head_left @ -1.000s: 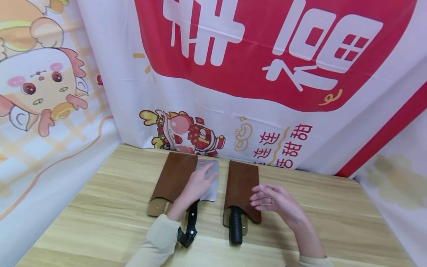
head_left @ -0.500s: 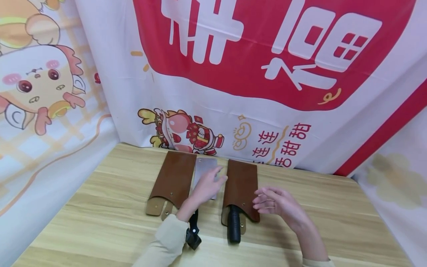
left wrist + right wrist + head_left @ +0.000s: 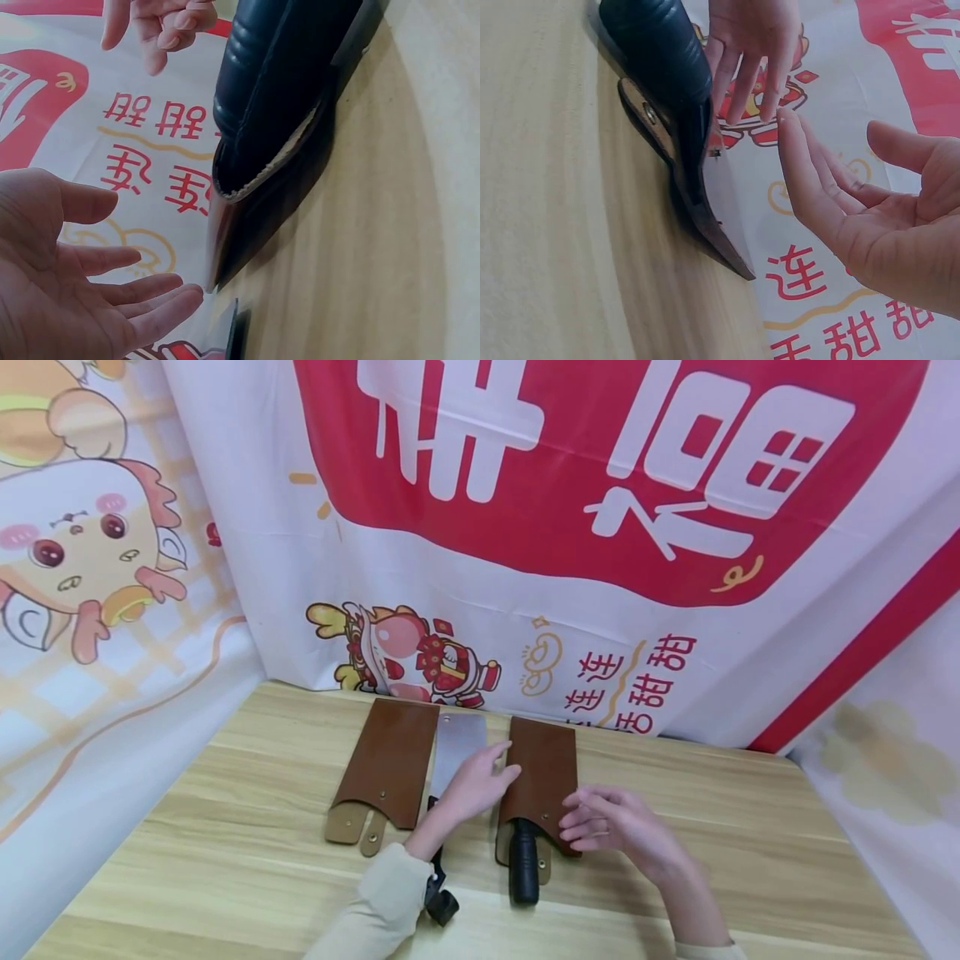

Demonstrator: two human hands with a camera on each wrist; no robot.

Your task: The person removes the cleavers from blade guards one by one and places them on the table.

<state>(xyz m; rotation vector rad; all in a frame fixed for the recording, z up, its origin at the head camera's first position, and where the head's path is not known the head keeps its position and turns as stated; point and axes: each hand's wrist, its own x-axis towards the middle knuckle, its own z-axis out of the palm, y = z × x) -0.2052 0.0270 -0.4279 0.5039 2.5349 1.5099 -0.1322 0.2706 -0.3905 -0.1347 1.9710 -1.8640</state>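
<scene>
My left hand (image 3: 477, 782) is held over the gap between a bare cleaver and the right-hand sheath, its fingers loosely extended and holding nothing. The cleaver's wide steel blade (image 3: 456, 745) lies flat; my wrist partly covers its black handle. The brown leather sheath (image 3: 546, 768) on the right has a ribbed black knife handle (image 3: 524, 864) sticking out of its mouth, and the blade inside is hidden. At this sheath's right edge hovers my right hand (image 3: 626, 828), fingers bent a little and holding nothing. In the right wrist view, my right hand (image 3: 885, 206) faces my left hand (image 3: 759, 45) across the sheath.
A second brown sheath (image 3: 393, 760) lies left of the cleaver, its snap strap (image 3: 372, 832) loose at the mouth. All of it rests on a wood-grain table (image 3: 247, 860). A printed cloth (image 3: 555, 552) hangs right behind the table's back edge.
My left hand has moved right, from above the cleaver blade to the left edge of the right sheath, uncovering more of the blade. My right hand has stayed nearly in place.
</scene>
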